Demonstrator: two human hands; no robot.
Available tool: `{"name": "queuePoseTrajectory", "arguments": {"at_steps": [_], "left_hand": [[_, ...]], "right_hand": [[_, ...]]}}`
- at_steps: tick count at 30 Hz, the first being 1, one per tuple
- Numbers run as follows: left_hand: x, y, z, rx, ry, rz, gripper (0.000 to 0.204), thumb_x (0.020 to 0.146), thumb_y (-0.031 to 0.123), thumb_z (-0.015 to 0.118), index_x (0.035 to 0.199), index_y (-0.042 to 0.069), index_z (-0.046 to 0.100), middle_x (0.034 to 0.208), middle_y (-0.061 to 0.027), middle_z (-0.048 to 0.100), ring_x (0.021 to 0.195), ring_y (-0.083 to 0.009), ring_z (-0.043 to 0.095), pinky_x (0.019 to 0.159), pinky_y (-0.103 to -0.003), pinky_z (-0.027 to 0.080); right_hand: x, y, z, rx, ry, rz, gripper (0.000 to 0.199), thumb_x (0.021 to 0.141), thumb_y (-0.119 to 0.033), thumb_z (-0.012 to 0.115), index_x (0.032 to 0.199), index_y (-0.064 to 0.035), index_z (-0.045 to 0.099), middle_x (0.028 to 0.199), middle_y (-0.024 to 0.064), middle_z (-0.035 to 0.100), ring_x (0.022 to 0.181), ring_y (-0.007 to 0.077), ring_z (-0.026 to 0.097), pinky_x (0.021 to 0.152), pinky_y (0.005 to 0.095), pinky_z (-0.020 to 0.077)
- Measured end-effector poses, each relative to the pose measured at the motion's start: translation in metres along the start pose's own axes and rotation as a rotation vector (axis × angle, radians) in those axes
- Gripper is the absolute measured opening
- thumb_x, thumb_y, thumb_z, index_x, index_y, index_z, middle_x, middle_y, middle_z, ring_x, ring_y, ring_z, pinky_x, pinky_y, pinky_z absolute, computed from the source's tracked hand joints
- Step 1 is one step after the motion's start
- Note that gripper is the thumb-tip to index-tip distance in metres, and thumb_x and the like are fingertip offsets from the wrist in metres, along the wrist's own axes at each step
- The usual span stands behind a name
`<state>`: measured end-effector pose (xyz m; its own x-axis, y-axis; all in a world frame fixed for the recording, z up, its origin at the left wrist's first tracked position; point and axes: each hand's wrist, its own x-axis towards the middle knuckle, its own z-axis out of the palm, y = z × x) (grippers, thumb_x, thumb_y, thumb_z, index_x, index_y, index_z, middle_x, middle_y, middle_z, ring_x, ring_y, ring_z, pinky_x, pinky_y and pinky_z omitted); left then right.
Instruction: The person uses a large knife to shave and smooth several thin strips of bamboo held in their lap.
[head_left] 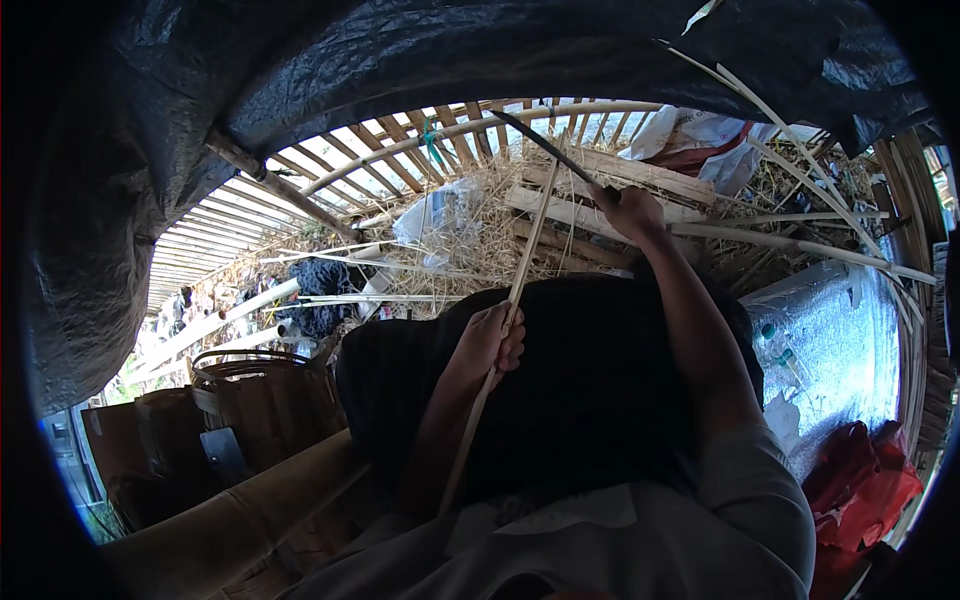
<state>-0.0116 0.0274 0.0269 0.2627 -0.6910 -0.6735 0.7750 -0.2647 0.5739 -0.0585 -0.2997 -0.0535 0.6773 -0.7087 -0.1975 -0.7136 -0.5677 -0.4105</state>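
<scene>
My left hand (490, 338) is wrapped round a long, pale bamboo strip (531, 240), which slants from beside my body up and away from me. In my right hand (632, 213) is the handle of a knife with a long dark blade (540, 143). The blade points up and to the left, passing close to the strip's far end; whether the two touch I cannot tell. Under my hands lies dark cloth (590, 370) over my lap. Beyond it, split bamboo pieces (580, 215) lie among pale shavings (485, 235).
A slatted bamboo fence (400, 150) closes the far side. At left are a thick bamboo pole (250, 510) and brown woven baskets (260, 395). Long strips (800, 180) stick out at right, above a silvery sheet (840, 340) and a red plastic bag (862, 485). Dark tarpaulin (400, 60) hangs overhead.
</scene>
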Motion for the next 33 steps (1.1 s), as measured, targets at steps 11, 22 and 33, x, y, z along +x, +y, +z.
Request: {"name": "queuePoseTrajectory", "arguments": {"at_steps": [11, 22, 33], "left_hand": [[0.012, -0.001, 0.005, 0.266, -0.033, 0.09, 0.03, 0.104, 0.03, 0.036, 0.108, 0.008, 0.057, 0.059, 0.0006, 0.051, 0.044, -0.0093, 0.051, 0.042, -0.023, 0.041], [0.02, -0.01, -0.002, 0.316, -0.05, 0.064, 0.036, 0.103, 0.028, 0.039, 0.091, 0.003, 0.061, 0.06, -0.0031, 0.055, 0.046, -0.0129, 0.057, 0.046, -0.028, 0.052], [0.016, -0.007, 0.013, 0.462, -0.01, 0.065, 0.051, 0.103, 0.037, 0.042, 0.082, -0.003, 0.067, 0.056, -0.0074, 0.058, 0.046, -0.0171, 0.061, 0.043, -0.027, 0.051]], "right_hand": [[-0.031, -0.03, 0.002, 1.235, -0.349, 0.492, 0.06, 0.077, -0.06, 0.076, 0.094, -0.005, 0.061, 0.061, 0.0022, 0.053, 0.044, 0.0092, 0.033, 0.04, 0.0271, 0.0294], [-0.033, -0.032, 0.017, 1.356, -0.388, 0.456, 0.039, 0.079, -0.039, 0.082, 0.094, -0.0102, 0.06, 0.056, -0.0074, 0.035, 0.042, 0.0064, 0.027, 0.046, 0.0265, 0.0293], [-0.047, -0.033, 0.016, 1.377, -0.448, 0.414, 0.021, 0.081, -0.022, 0.076, 0.088, -0.0085, 0.062, 0.06, -0.0041, 0.045, 0.044, 0.0077, 0.031, 0.045, 0.0279, 0.032]]}}
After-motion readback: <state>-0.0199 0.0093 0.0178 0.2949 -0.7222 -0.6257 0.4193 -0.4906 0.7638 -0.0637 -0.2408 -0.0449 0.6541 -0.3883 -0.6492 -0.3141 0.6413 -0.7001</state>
